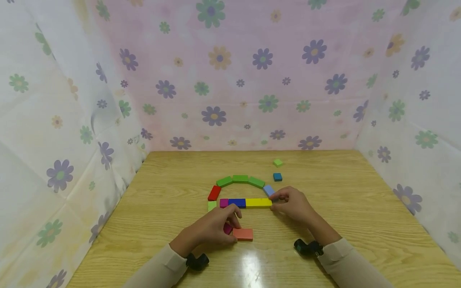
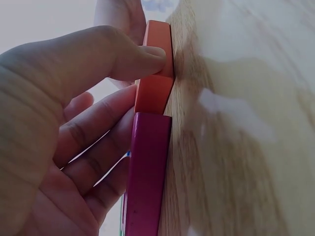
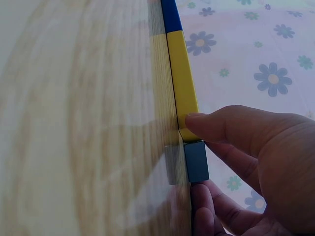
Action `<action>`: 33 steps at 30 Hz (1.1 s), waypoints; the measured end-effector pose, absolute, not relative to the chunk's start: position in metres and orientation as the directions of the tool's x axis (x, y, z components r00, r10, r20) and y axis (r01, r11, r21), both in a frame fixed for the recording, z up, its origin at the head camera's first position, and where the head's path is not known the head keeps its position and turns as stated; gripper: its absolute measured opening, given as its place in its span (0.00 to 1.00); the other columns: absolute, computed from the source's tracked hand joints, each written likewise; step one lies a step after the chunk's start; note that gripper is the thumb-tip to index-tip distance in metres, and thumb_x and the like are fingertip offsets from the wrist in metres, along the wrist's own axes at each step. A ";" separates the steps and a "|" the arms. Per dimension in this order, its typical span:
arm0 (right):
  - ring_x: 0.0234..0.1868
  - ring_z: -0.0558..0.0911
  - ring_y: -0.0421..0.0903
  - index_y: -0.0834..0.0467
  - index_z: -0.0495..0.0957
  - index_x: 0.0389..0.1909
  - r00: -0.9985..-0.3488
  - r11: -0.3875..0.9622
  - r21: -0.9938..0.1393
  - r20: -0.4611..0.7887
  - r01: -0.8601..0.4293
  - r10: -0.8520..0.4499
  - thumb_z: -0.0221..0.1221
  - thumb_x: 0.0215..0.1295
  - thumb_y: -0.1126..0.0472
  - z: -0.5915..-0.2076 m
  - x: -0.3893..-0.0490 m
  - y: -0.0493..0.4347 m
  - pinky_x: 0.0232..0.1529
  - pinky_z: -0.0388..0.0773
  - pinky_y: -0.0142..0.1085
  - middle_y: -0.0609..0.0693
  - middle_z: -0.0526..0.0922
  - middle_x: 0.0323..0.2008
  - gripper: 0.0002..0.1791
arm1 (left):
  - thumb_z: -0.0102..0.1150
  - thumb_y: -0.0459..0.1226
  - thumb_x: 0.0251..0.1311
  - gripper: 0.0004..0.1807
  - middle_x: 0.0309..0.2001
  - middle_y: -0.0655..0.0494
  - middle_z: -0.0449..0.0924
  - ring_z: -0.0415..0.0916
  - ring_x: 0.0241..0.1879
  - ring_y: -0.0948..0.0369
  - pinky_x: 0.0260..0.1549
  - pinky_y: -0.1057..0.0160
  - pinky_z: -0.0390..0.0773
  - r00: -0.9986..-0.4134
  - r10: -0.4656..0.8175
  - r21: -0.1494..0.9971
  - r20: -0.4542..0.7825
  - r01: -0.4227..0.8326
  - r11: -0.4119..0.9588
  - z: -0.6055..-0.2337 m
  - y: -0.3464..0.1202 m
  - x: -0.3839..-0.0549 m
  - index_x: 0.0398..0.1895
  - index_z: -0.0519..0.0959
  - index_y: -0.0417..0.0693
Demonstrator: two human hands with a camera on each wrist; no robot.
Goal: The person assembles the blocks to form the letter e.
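My left hand (image 1: 216, 226) pinches an orange block (image 1: 243, 234) by its left end, thumb on the near side and fingers behind. A magenta block (image 2: 147, 172) lies against that end, partly hidden by the hand in the head view. My right hand (image 1: 293, 205) holds the right end of a long yellow block (image 1: 258, 203) between thumb and fingers. The yellow block continues a straight row with a blue block (image 1: 237, 203) and a small magenta block (image 1: 224, 203). Right by the right fingertips lies a light blue block (image 1: 268, 191).
Behind the row, green blocks (image 1: 240, 179) and a red block (image 1: 214, 193) form an arch, with a light green block (image 1: 212, 206) at its left foot. A teal block (image 1: 277, 177) and a lime block (image 1: 278, 163) lie farther back. Flowered cloth (image 1: 245, 72) encloses the wooden table (image 1: 173, 172).
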State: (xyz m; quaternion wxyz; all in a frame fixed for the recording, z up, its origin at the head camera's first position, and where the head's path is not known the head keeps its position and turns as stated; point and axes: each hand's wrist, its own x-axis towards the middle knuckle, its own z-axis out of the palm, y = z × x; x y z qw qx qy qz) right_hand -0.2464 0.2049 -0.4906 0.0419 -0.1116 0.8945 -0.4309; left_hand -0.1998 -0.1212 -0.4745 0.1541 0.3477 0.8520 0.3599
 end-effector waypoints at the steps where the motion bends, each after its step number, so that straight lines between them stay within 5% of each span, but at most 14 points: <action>1: 0.56 0.78 0.51 0.45 0.90 0.45 -0.972 0.604 -0.781 0.020 -0.163 -0.236 0.74 0.60 0.55 -0.491 -0.246 0.205 0.58 0.78 0.55 0.52 0.80 0.57 0.12 | 0.77 0.40 0.56 0.31 0.44 0.74 0.84 0.78 0.44 0.71 0.46 0.69 0.79 -0.712 0.703 0.721 -0.014 0.479 0.500 -0.474 -0.121 -0.200 0.59 0.70 0.56; 33: 0.57 0.78 0.53 0.45 0.89 0.45 -0.972 0.612 -0.776 0.007 -0.153 -0.234 0.74 0.60 0.55 -0.488 -0.247 0.205 0.60 0.77 0.57 0.52 0.80 0.58 0.12 | 0.76 0.39 0.57 0.26 0.44 0.71 0.84 0.79 0.45 0.71 0.48 0.69 0.79 -0.684 0.730 0.723 -0.007 0.501 0.476 -0.478 -0.123 -0.202 0.55 0.74 0.55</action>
